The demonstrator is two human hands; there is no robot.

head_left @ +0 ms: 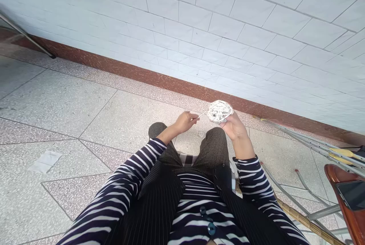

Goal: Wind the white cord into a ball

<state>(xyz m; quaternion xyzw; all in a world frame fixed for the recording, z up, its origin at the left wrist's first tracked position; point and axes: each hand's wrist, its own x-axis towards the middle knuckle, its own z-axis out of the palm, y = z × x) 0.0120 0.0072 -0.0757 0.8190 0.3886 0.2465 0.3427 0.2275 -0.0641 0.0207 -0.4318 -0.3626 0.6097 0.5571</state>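
My right hand (234,127) holds up a white and grey speckled ball of wound cord or yarn (219,110) above my knees. My left hand (185,120) is pinched shut on a thin strand (202,115) that runs from the ball toward it. Both arms wear dark sleeves with white stripes. I sit with my knees in dark trousers below the hands.
A speckled tiled floor (71,100) stretches left, with a flat white scrap of paper (45,160) on it. A white tiled wall with a red-brown skirting (159,79) faces me. Metal rods and a frame (313,144) lie right, beside a brown wooden seat holding a dark phone (352,193).
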